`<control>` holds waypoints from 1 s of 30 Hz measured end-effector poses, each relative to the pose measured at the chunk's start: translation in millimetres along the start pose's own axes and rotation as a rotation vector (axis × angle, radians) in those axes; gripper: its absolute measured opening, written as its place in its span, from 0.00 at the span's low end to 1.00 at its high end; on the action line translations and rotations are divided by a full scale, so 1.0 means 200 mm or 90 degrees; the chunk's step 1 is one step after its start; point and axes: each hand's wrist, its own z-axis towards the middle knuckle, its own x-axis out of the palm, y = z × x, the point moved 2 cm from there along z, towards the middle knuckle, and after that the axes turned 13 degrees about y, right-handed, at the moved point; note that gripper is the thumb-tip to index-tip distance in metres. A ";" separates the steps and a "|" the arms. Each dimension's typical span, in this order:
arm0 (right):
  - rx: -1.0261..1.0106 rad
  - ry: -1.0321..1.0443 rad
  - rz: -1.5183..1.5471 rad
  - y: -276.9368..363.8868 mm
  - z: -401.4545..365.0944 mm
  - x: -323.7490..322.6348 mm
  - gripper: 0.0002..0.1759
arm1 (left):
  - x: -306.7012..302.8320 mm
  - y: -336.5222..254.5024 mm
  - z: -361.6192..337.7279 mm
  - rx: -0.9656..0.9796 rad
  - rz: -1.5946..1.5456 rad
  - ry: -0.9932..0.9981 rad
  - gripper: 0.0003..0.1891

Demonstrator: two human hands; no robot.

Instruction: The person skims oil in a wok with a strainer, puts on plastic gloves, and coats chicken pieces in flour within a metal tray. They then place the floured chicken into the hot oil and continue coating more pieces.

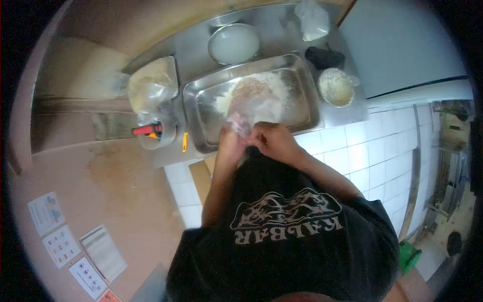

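Both my hands are together at the near edge of a steel tray (198,136), over a clear plastic bag (266,108). My left hand (232,141) is closed on the crumpled end of the bag. Beside it, my right hand (274,141) pinches the same bag with bent fingers. The bag's far part hangs over a heap of white flour (276,83) with a light brown powder (249,88) on top, in the tray's middle. What the bag holds, if anything, is hard to make out through the plastic.
Behind the tray stands a bowl of whitish liquid (234,44). To the right are a bowl with pale contents (336,88), a dark cloth-like bundle (324,58) and a plastic bag (313,22). On the left are a filled bag (153,83), a tool container (158,138) and a yellow cutter (185,142).
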 end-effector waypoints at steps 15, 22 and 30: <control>-0.152 0.157 0.021 0.09 0.03 0.11 0.07 | 0.01 -0.13 0.04 0.241 0.133 -0.172 0.44; -0.257 0.357 0.155 0.14 0.05 0.18 0.07 | 0.14 -0.26 -0.06 0.218 -0.016 -0.005 0.45; -0.171 0.314 0.047 0.12 0.10 0.05 0.10 | -0.67 -0.42 0.22 0.360 0.671 -0.302 0.23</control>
